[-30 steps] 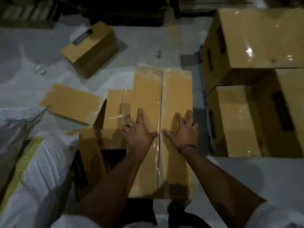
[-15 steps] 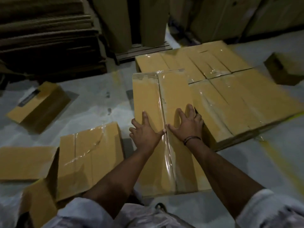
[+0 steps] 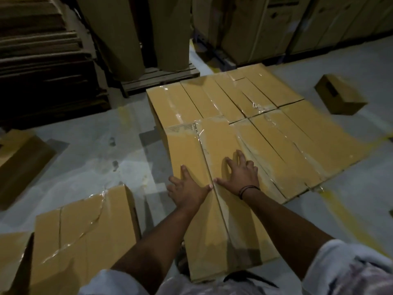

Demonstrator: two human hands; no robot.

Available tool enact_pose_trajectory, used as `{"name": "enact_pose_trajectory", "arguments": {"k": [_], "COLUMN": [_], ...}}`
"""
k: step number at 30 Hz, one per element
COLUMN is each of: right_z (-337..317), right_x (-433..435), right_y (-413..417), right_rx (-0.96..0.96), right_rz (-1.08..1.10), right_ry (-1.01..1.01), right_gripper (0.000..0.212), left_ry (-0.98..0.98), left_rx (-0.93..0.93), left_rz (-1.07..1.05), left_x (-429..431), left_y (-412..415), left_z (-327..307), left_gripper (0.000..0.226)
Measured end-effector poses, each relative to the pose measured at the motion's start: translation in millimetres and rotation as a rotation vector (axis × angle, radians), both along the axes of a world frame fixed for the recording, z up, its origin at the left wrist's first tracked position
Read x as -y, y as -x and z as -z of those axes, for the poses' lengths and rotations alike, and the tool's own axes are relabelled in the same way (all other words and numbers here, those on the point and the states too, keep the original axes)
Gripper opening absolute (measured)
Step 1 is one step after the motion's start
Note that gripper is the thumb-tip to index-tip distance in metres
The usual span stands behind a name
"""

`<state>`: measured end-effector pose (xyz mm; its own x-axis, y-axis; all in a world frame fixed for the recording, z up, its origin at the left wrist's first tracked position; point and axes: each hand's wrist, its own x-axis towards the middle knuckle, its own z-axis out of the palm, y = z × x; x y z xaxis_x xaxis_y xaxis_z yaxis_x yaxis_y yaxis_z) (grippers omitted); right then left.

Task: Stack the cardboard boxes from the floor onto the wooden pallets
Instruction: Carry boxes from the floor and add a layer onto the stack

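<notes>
A long taped cardboard box [image 3: 214,226] lies in front of me, its far end against a flat layer of several taped boxes [image 3: 244,103]. My left hand [image 3: 187,189] rests flat on the box's top, left of the tape seam. My right hand [image 3: 240,174] presses on the top just right of the seam, fingers spread. The two thumbs nearly meet at the seam. No pallet shows under the layer of boxes.
Another taped box [image 3: 85,235] lies on the floor at my lower left. Single boxes sit at the far left [image 3: 19,165] and far right [image 3: 340,96]. Tall cardboard rolls stand on a wooden pallet [image 3: 157,78] behind. Flat cardboard sheets [image 3: 42,60] are stacked at upper left.
The box under my hands has travelled from the floor pile toward the layer of boxes and now butts against it. Both hands stayed on its top; the view swung right and up.
</notes>
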<state>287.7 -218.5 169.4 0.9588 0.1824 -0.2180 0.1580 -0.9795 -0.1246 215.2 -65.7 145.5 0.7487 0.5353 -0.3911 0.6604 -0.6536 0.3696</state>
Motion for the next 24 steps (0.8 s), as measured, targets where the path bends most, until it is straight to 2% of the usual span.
{"name": "enact_pose_trajectory", "arguments": {"k": [10, 18, 24], "right_z": [58, 112, 150], "right_x": [18, 49, 66], "right_y": [-81, -139, -169], "right_rx": [-0.147, -0.302, -0.359], "right_rz": [-0.151, -0.333, -0.337], "right_ry": [0.028, 0.044, -0.006], "right_gripper": [0.088, 0.086, 0.085], "left_ry": [0.032, 0.063, -0.041], "left_rx": [-0.152, -0.176, -0.191], "left_rz": [-0.128, -0.234, -0.204], "left_x": [31, 63, 74], "left_y": [-60, -86, -114], "left_z": [51, 97, 128], "left_gripper": [0.128, 0.128, 0.129]}}
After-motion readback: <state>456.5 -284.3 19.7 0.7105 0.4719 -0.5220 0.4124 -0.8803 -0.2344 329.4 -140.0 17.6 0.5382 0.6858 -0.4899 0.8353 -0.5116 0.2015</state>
